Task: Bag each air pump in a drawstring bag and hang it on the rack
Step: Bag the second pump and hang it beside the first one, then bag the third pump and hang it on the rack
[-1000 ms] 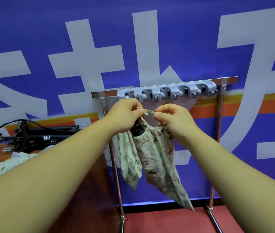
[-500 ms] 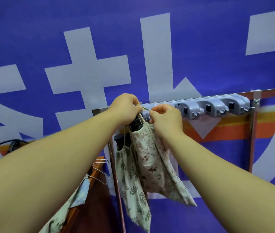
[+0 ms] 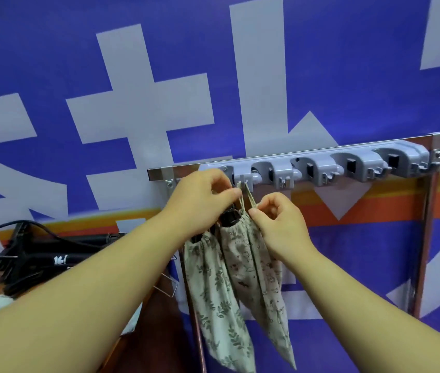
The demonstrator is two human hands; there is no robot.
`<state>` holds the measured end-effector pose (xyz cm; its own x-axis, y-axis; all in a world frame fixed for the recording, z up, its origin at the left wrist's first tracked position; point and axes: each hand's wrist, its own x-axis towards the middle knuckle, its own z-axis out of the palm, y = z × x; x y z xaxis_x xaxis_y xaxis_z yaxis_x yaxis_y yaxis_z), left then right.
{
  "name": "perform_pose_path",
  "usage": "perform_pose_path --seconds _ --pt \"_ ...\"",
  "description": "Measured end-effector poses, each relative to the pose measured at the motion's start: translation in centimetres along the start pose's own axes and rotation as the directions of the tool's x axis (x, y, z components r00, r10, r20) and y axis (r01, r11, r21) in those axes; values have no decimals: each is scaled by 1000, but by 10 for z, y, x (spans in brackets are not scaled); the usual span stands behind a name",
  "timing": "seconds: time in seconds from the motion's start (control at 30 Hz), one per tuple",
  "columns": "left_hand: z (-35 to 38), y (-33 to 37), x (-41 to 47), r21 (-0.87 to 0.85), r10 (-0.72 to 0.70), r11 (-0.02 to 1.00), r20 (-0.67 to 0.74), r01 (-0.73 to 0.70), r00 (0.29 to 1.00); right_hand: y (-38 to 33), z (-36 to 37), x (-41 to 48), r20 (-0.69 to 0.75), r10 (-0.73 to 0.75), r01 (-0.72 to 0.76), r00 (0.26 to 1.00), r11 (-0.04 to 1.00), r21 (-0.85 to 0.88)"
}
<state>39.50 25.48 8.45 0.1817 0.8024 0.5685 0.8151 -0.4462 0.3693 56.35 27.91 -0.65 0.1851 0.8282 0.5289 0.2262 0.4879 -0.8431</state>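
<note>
You have two bags on one rack (image 3: 321,168): leaf bag (image 3: 213,305) and pale bag (image 3: 256,278). Two hands: left hand (image 3: 202,195), right hand (image 3: 280,224). One wire hanger (image 3: 169,289). The black pumps (image 3: 38,254) overlap too much to count.

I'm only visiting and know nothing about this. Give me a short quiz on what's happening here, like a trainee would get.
1. How many printed bags hang below the grey hook rail?
2. The right hand pinches: A the drawstring, B a zip, C a strap.
3. True or false: black air pumps lie to the person's left.
Key: 1 two; 2 A; 3 true.
</note>
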Motion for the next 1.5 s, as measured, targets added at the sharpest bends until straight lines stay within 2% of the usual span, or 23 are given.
perform_pose_path --seconds 0.13,0.3,0.37,0.5,0.57,0.9,1.1,1.27,1.5 --pt "4 -6 -17 244 57 967 86 -76 995 10 -4 -12 79 49 -48 996 999 -10" --pt "7 -5 -20 273 53 960 62 -68 997 12 -8 -24 76 63 -63 995 998 -4" --pt "6 -6 -25 283 50 957 67 -67 996 7 -11 -31 79 50 -45 996 997 -57" --pt "-9 -12 -52 256 20 966 80 -40 997 -22 -12 -55 113 -11 36 994 975 -218" --pt "-24 -16 -72 241 -13 970 87 -8 996 -43 -8 -68 168 -42 83 985 966 -246" --pt "-152 -81 -217 190 -292 938 -13 289 956 -132 77 -142 423 -53 155 905 965 -210" --pt "-202 -134 -304 162 -403 904 8 397 915 -156 147 -211 569 -10 156 822 965 -209" --pt "-213 -169 -353 117 -483 872 59 475 873 -155 193 -257 687 51 176 724 950 -256" --pt "-187 -191 -384 -16 -522 849 129 528 843 -141 238 -292 733 65 284 677 896 -342"
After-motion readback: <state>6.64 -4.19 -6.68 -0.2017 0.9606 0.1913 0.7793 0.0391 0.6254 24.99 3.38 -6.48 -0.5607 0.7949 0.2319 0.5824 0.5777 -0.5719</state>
